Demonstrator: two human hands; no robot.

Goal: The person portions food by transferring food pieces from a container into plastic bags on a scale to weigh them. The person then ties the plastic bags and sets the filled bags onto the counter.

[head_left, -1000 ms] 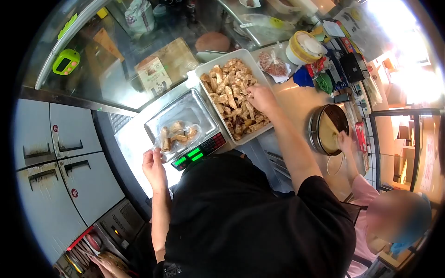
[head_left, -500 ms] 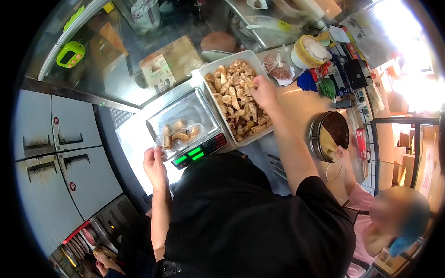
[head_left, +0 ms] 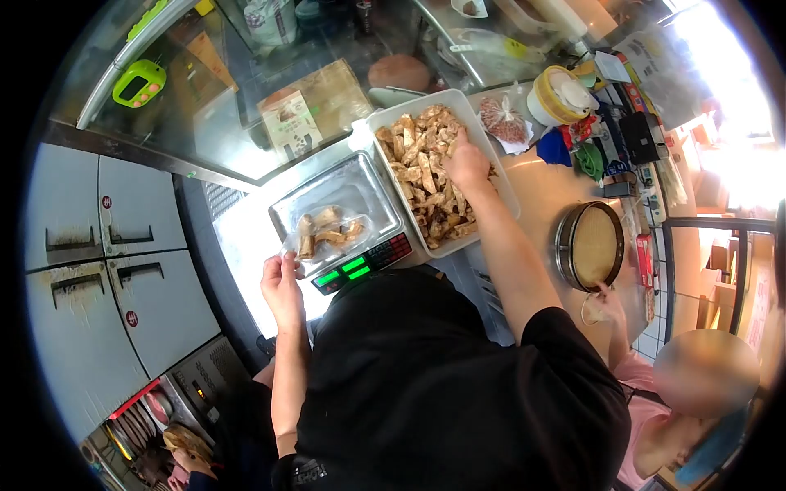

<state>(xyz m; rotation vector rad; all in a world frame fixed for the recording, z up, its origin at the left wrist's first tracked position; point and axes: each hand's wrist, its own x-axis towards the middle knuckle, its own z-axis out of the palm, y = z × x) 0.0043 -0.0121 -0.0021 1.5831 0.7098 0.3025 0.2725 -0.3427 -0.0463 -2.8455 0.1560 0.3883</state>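
Observation:
My left hand (head_left: pixel 282 282) is closed, pinching the edge of a clear plastic bag (head_left: pixel 358 222) that lies on the metal tray of a scale (head_left: pixel 350 175). Several brown meat pieces (head_left: pixel 307 238) are inside the bag. The scale's green displays are lit beside its keypad. My right hand (head_left: pixel 467 161) reaches over the right side of a white tub (head_left: pixel 505 193) heaped with brown meat pieces (head_left: pixel 426 168). Its fingers are bent down at the meat, and what they hold, if anything, is hidden.
A co-worker in pink at the right has a hand (head_left: pixel 607 304) by a round steamer (head_left: pixel 589 247). A bag of reddish food (head_left: pixel 503 120) and a yellow-rimmed bucket (head_left: pixel 563 96) stand behind the tub. Glass panels run behind the scale; another person's hand shows at lower left.
My right hand lifted slightly, then came down on the meat farther up the tub. My left hand still pinches the bag. The co-worker's hand moved down to the steamer's near edge.

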